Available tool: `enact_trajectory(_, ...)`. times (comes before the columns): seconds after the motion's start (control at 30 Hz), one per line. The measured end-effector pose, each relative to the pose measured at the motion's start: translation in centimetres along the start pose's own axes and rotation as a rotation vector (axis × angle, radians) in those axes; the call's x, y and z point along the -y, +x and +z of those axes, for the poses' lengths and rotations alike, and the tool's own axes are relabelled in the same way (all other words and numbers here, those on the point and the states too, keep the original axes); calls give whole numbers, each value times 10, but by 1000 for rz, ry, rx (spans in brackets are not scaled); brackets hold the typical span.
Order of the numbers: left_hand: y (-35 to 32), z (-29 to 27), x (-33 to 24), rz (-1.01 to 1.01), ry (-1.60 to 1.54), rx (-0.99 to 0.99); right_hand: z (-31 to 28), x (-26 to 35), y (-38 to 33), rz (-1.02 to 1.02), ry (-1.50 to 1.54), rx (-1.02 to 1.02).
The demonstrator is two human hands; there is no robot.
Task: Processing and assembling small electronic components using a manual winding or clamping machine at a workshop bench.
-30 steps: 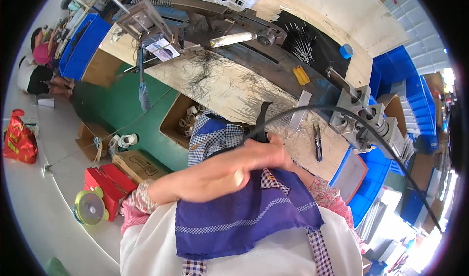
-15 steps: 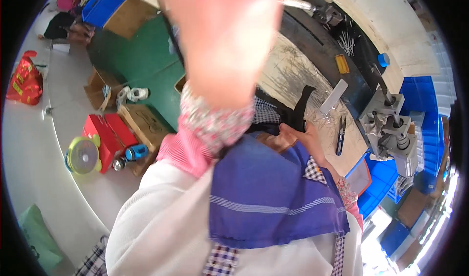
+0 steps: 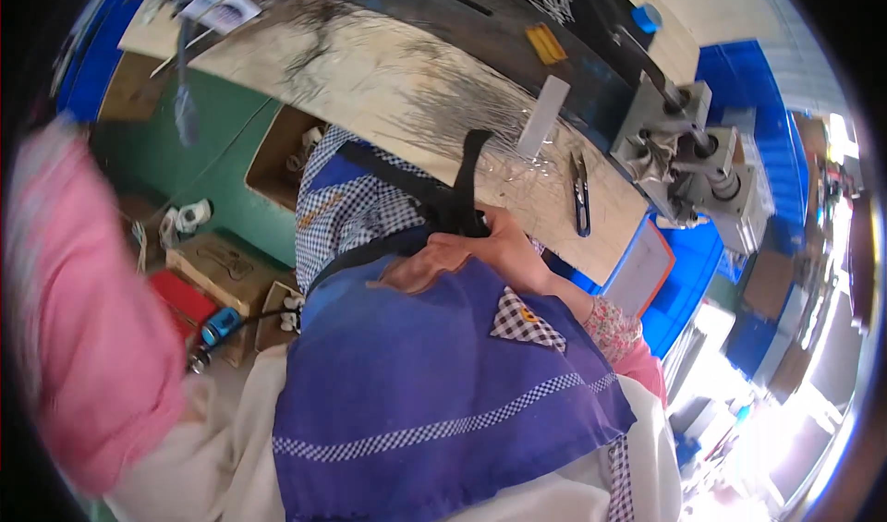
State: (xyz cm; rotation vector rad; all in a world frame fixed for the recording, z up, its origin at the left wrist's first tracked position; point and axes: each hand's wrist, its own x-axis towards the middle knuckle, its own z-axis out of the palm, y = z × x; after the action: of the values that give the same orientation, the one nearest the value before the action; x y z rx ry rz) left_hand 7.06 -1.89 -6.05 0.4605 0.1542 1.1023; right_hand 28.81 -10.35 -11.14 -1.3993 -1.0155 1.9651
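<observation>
My right hand [image 3: 490, 249] rests against my chest, its fingers closed on a black strap [image 3: 467, 185] that runs up over a blue-and-white checked cloth [image 3: 356, 212]. A blue apron [image 3: 434, 383] with a checked stripe covers my front below the hand. At the left edge my left arm shows only as a blurred pink sleeve [image 3: 88, 328]; the hand itself is out of view. Beyond the strap lies a wooden workbench [image 3: 370, 69] strewn with thin metal wires.
Black snips [image 3: 580, 194] and a white flat strip [image 3: 543, 115] lie on the bench beside a grey metal machine [image 3: 688, 152]. Cardboard boxes [image 3: 222, 268], a red case [image 3: 180, 300] and a blue cylinder [image 3: 220, 326] sit on the floor at left. Blue crates [image 3: 739, 78] stand at right.
My left forearm, which lay across my chest, rose toward the camera and has now swung out to the left edge. My right hand stays at the strap.
</observation>
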Motion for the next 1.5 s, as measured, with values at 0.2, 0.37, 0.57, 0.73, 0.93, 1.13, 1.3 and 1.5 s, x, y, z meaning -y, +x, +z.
enact_trajectory(0.2,-5,7,-42,-249,367,-45,-2,29,0,-89,60,102)
enact_trajectory(0.37,-17,33,-74,-275,731,3,3,-7,4,-256,-34,5)
enact_trajectory(0.57,-36,-27,-19,-365,1808,204,8,-11,15,-401,40,-2)
enact_trajectory(0.73,-15,-33,13,-399,1526,410,11,-5,30,-450,-53,-117)
enact_trajectory(0.93,-19,-38,29,-309,1422,333,10,28,16,-233,-64,-107)
enact_trajectory(1.13,-27,-48,40,-196,1352,81,21,17,21,-232,443,-240)
enact_trajectory(1.3,-25,-39,34,-269,1420,87,18,24,11,-262,645,-201)
enact_trajectory(1.5,-13,-2,42,-560,359,-534,23,11,12,-422,552,-173)
